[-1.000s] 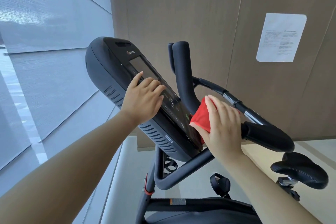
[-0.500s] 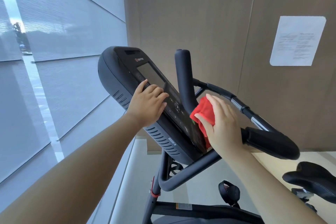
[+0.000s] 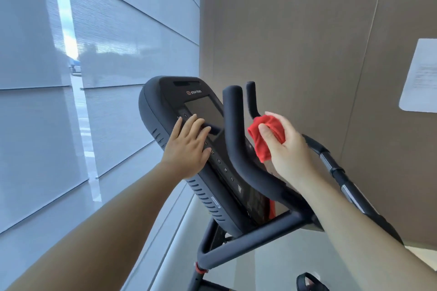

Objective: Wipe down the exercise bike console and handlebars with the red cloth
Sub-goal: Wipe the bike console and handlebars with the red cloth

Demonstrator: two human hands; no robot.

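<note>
The black exercise bike console [image 3: 163, 101] tilts towards me in the middle of the view, its dark screen [image 3: 205, 111] facing up. My left hand [image 3: 189, 146] lies flat on the console's left side, fingers spread beside the screen, holding nothing. My right hand [image 3: 287, 149] is closed on the bunched red cloth [image 3: 260, 139], which sits between the two upright black handlebar horns [image 3: 233, 125]. The cloth is close to the base of the farther horn [image 3: 251, 97]; contact is unclear. The right handlebar arm [image 3: 340, 179] runs off behind my right wrist.
Window blinds [image 3: 106, 54] fill the left side, close to the console. A brown panelled wall [image 3: 307, 30] stands behind the bike, with a white paper notice [image 3: 421, 78] at the right edge. The bike frame [image 3: 238, 243] and a pedal [image 3: 309, 282] show below.
My right hand has lifted the red cloth from the console's lower right edge up between the handlebar horns. My left hand stays on the console. My view has shifted left and down.
</note>
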